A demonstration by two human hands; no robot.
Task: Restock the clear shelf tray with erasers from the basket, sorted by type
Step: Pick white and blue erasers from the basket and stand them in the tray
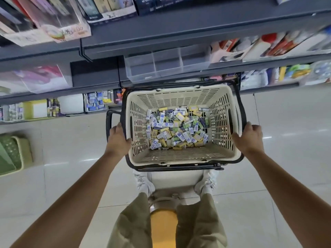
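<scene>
A cream perforated basket with black handles hangs in front of me above the floor. Its bottom is covered with several small erasers in white-blue, yellow and green-purple wrappers, all mixed. My left hand grips the basket's left rim, thumb hooked over the edge. My right hand grips the right rim the same way. The clear shelf tray, split into three compartments, sits on the grey shelf just beyond the basket; nothing shows inside it.
Grey shelves run across the top, stocked with boxed stationery on both sides of the tray. Lower shelves hold more small packs. A green basket lies on the tiled floor at the left. My feet stand below the basket.
</scene>
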